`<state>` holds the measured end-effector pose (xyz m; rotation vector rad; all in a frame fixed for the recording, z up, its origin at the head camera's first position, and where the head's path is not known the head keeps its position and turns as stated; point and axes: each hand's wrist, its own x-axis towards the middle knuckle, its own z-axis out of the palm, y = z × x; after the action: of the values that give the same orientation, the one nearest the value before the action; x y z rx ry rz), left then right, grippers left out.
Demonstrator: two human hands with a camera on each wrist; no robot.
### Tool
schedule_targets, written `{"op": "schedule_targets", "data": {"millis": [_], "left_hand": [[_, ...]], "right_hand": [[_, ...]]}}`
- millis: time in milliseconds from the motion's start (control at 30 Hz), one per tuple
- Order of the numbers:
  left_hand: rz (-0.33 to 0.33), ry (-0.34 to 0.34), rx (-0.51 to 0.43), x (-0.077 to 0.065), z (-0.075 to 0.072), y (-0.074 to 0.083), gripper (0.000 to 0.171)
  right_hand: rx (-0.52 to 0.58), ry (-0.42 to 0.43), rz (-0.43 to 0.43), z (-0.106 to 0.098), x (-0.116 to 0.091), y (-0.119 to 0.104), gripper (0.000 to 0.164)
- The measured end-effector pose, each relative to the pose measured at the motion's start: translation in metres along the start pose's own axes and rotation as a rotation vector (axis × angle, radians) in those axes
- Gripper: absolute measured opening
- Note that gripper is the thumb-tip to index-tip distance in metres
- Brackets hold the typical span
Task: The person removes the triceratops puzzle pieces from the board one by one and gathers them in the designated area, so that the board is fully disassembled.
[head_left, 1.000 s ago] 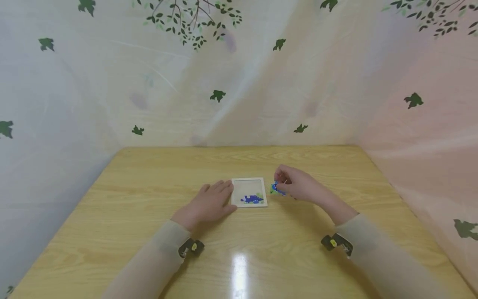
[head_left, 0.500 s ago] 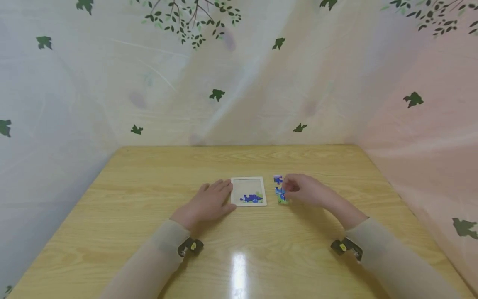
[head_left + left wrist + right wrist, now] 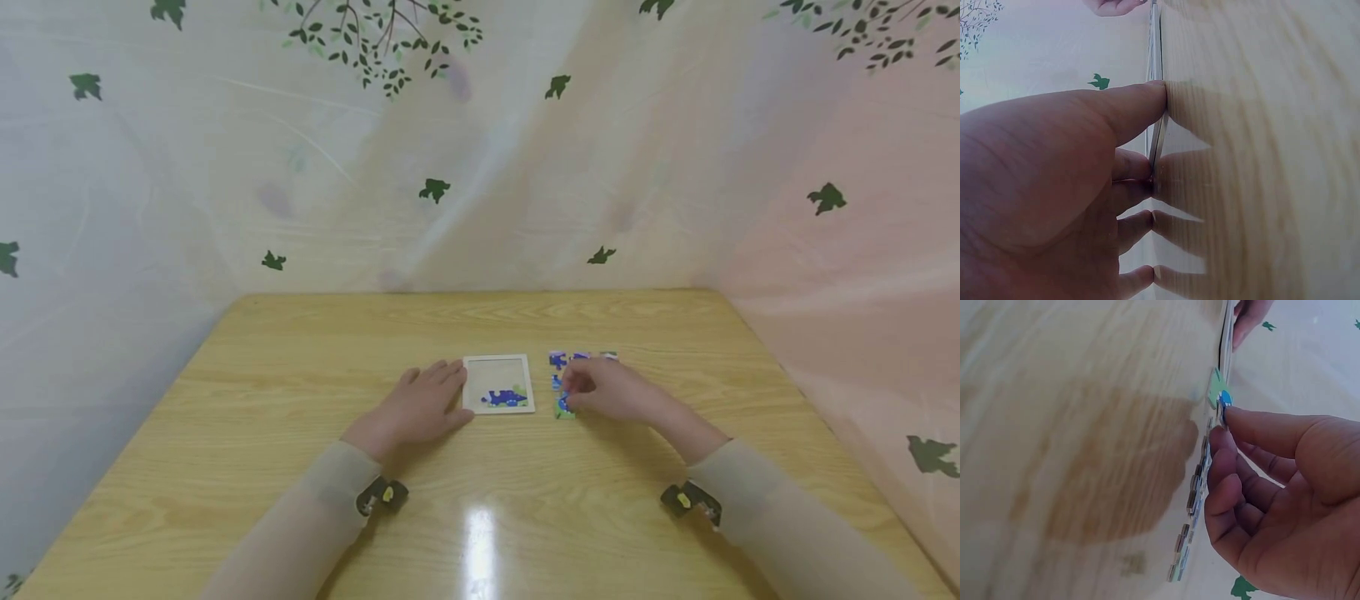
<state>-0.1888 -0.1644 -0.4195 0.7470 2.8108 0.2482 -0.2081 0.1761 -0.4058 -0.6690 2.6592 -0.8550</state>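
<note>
My left hand (image 3: 416, 406) rests on the table with its fingers spread. Its fingertips and thumb touch the left side of a white square puzzle frame (image 3: 529, 383), seen edge-on in the left wrist view. Joined purple and green jigsaw pieces (image 3: 504, 398) lie in the frame's lower part. Just right of the frame, my right hand (image 3: 617, 389) pinches a green and blue jigsaw piece (image 3: 1219, 392) between thumb and forefinger. The piece tilts up from the table in the right wrist view. That hand partly covers the loose pieces beneath it.
Loose jigsaw pieces (image 3: 557, 360) lie in rows right of the frame; several show edge-on (image 3: 1194, 487) in the right wrist view. The wooden table (image 3: 330, 333) meets a leaf-printed curtain (image 3: 495, 225) at the back and sides.
My right hand has drawn right from the frame's side, and loose pieces it covered now show. It pinches a green and blue piece at the near end. The left hand stays put.
</note>
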Motion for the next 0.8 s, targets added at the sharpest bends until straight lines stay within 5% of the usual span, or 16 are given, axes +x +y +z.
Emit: {"op": "schedule_targets", "data": {"millis": [800], "left_hand": [[0.001, -0.003, -0.003, 0.0004, -0.0014, -0.0017, 0.079]], "right_hand": [[-0.063, -0.018, 0.057, 0.0050, 0.0007, -0.0040, 0.008]]}}
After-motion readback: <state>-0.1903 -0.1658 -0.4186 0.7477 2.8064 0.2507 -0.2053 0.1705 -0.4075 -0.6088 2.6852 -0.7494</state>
